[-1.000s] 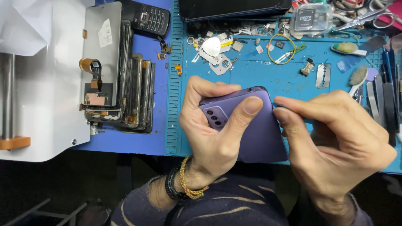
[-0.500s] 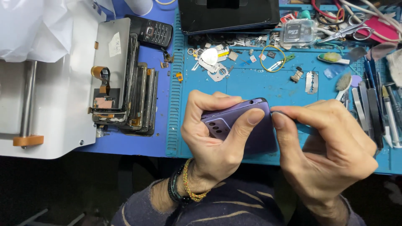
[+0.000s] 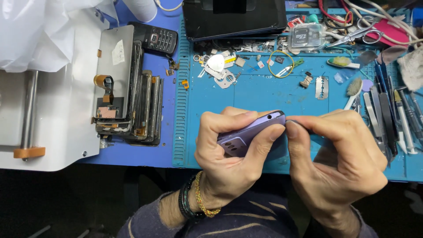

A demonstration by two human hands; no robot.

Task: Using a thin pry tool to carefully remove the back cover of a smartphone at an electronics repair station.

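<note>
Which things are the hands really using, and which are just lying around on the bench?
In use:
- purple phone, gripped by the left hand
- right hand, pinching at the phone's top edge

Lying about:
- scissors
- razor blade
- yellow rubber band
- black keypad phone
- stack of phone screens
- tweezers

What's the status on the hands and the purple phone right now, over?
Left hand grips purple phone, tilted on edge above blue mat. Right hand pinches at its top corner. Razor blade, brushes and tweezers lie beyond, apart.
</note>
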